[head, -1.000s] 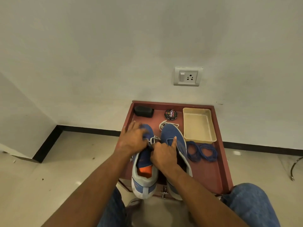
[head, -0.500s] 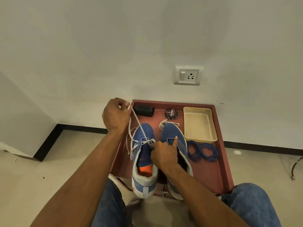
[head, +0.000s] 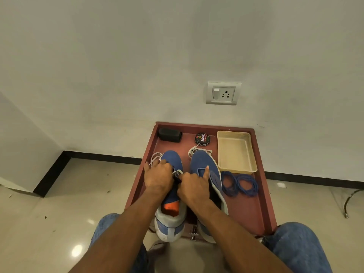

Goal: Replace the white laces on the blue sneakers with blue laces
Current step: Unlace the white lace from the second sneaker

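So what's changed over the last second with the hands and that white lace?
The left hand lifted a length of white lace up and away from the left sneaker, then came back down onto it. The right hand stayed at the eyelets. The right sneaker, blue laces and tray are unchanged.

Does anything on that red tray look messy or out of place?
Only slightly: a loose white lace lies tangled beyond the toe of the right sneaker, and both sneakers' heels overhang the tray's near edge. Nothing looks spilled or damaged.
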